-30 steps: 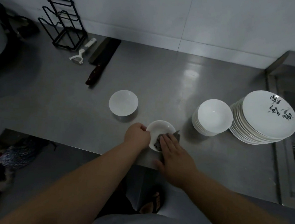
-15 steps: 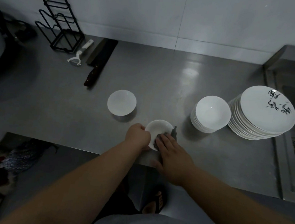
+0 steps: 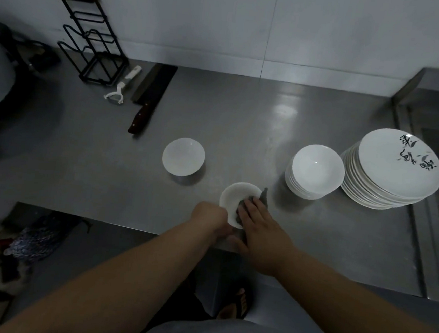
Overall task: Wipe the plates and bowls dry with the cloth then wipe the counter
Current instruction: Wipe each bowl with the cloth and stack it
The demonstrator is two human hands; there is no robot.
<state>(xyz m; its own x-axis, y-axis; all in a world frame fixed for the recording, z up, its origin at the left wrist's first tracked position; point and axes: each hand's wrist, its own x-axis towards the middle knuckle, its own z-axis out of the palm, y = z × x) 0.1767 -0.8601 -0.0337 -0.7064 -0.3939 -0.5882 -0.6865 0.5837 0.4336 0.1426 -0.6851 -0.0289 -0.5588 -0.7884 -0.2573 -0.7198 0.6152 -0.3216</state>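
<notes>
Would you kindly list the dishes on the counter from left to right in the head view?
Lone white bowl → small bowl held by the left hand and wiped with the cloth under the right hand → stack of bowls → stack of plates.

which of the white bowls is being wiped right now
The small bowl at the counter's front edge: the left hand grips its rim while the right hand presses the grey cloth inside. The lone bowl and the bowl stack sit untouched.
</notes>
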